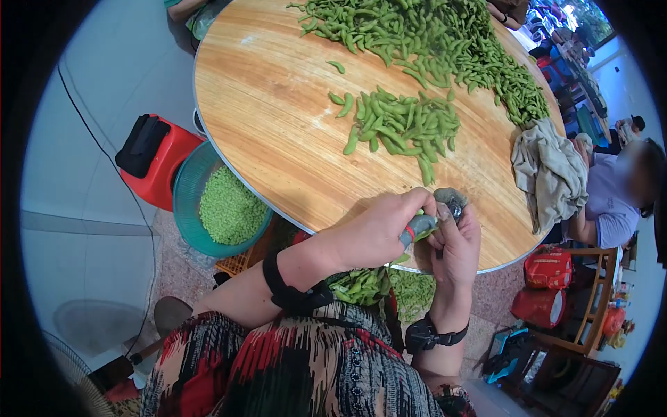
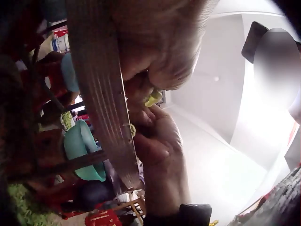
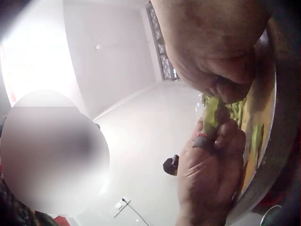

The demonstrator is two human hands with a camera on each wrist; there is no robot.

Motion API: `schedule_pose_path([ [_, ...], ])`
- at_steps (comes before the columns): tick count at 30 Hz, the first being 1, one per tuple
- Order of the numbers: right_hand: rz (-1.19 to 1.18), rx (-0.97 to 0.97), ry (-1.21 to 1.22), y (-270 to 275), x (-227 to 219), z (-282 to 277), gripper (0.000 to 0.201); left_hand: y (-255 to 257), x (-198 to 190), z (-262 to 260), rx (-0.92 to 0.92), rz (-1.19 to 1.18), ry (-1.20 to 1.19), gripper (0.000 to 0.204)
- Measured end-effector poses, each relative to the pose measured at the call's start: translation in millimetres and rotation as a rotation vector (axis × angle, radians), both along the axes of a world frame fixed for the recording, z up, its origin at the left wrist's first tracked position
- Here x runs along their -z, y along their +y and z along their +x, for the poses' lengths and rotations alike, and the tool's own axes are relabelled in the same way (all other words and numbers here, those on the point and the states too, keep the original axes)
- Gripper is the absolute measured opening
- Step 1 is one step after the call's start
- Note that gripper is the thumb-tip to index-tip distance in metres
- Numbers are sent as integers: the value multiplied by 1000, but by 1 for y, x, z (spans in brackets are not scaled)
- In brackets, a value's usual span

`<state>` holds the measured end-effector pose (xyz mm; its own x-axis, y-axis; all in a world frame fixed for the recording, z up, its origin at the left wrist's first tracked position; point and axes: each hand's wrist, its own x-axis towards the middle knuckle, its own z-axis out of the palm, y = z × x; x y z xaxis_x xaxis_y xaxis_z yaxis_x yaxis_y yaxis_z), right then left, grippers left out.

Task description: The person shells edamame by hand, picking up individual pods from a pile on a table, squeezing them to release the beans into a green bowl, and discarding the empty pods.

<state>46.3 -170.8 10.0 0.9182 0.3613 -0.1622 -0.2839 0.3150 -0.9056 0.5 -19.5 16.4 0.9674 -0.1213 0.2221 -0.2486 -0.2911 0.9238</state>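
Over the near edge of the table, my left hand (image 1: 379,226) and right hand (image 1: 460,240) meet, fingertips almost together. Between them is a green soybean pod (image 3: 211,113), pinched by the fingers of both hands. A grey wrap with a red band (image 1: 419,226) covers a digit of my left hand. Dark grey covering (image 1: 451,200) shows at the fingertips of my right hand. Just beyond the hands lies a small heap of soybean pods (image 1: 399,121) on the round wooden table (image 1: 271,90). In the left wrist view the table edge (image 2: 101,94) hides part of the fingers.
A larger pile of pods (image 1: 417,35) covers the far side. A teal basin (image 1: 186,201) of shelled beans (image 1: 233,205) stands below at left, beside a red container (image 1: 156,167). A crumpled cloth (image 1: 549,167) lies at the right rim near a seated person (image 1: 615,194). Pods (image 1: 358,286) rest by my lap.
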Motion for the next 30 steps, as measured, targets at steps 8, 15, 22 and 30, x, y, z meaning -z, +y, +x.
schedule_pose_path([
  [8, -269, -276, -156, -2, -12, 17, 20, 8, 7, 5, -99, -44, 26, 27],
  [15, -1155, -236, -514, 8, -52, 102, 19, 8, 14, 16, -276, -386, 155, 15],
  [22, -1399, -189, -1003, 12, -20, 104, 22, 12, 8, 9, -209, -262, 182, 17],
  [30, -567, -52, -302, -26, -16, 30, 20, -4, 8, 10, -72, -390, 286, 23],
])
